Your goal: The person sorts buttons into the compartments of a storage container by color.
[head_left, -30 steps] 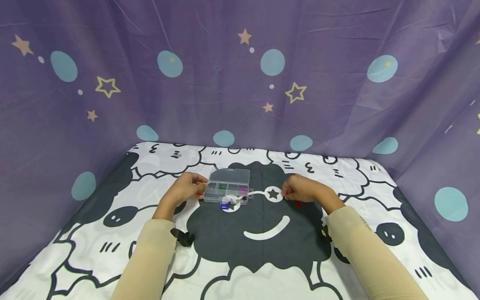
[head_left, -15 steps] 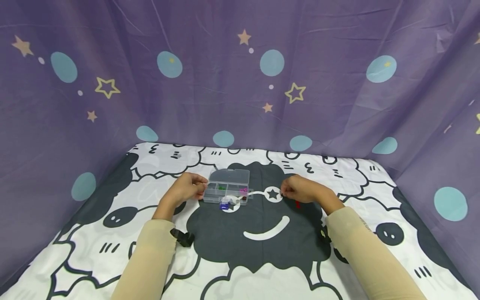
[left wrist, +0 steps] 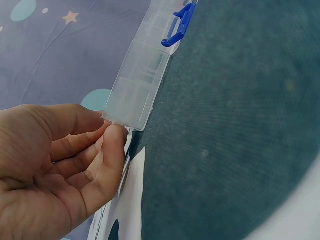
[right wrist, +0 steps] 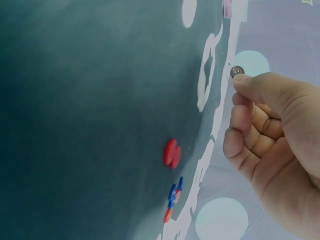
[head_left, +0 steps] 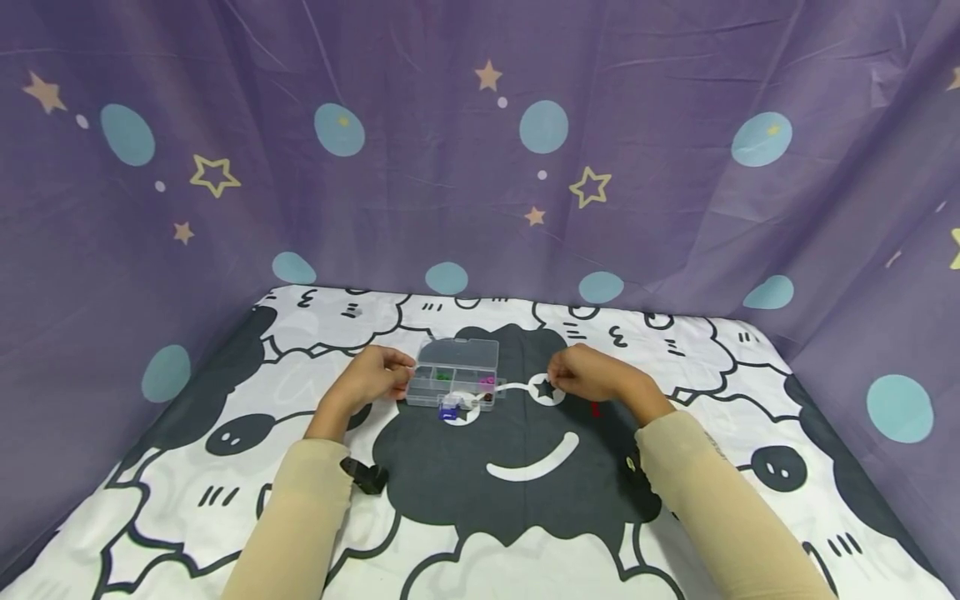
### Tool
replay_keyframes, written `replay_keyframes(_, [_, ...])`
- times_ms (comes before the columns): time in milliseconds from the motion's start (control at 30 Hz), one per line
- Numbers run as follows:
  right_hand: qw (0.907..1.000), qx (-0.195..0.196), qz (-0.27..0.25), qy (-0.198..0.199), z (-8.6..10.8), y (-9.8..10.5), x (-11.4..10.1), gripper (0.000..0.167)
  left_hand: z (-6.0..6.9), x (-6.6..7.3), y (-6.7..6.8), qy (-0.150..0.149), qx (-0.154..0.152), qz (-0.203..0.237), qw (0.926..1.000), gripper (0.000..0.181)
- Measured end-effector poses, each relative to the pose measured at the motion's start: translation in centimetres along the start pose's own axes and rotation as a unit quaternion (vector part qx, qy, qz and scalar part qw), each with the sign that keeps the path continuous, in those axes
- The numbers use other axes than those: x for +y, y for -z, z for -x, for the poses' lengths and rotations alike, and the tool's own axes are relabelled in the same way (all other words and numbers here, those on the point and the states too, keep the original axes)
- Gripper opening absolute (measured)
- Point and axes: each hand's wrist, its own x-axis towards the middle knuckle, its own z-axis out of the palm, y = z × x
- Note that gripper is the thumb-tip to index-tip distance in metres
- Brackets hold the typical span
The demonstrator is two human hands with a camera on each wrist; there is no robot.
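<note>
Right hand (right wrist: 287,142): thumb and index finger pinched together on a small brown button (right wrist: 237,71), other fingers curled and holding nothing visible; right wrist view has the button clear, head view doesn't resolve it. Head view puts this hand over the printed star eye, just right of the clear compartment box (head_left: 423,400). Left hand (left wrist: 57,170): thumb and index fingertip nearly together, gripping the box's left end; head view hides the contact, left wrist view gives it. Head view only: lid (head_left: 457,353) raised and tilted back, green pieces (head_left: 443,377) in a middle compartment, pink pieces (head_left: 487,381) at right. Blue latch (left wrist: 186,24) at the front. On the sheep-print cloth (head_left: 525,508): red pieces (right wrist: 170,152); the blue pieces (right wrist: 172,196) just beside show only in right wrist view. Purple curtain (head_left: 420,200) behind.
</note>
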Motion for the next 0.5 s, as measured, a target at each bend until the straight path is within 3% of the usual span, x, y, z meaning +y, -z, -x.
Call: replay_keyframes(500, [0.9998,-0.008,-0.020,0.001,-1.9,0.7,-2.3,0.009,0.0,0.1,0.0,0.007,0.002,-0.007,0.9999,0.025])
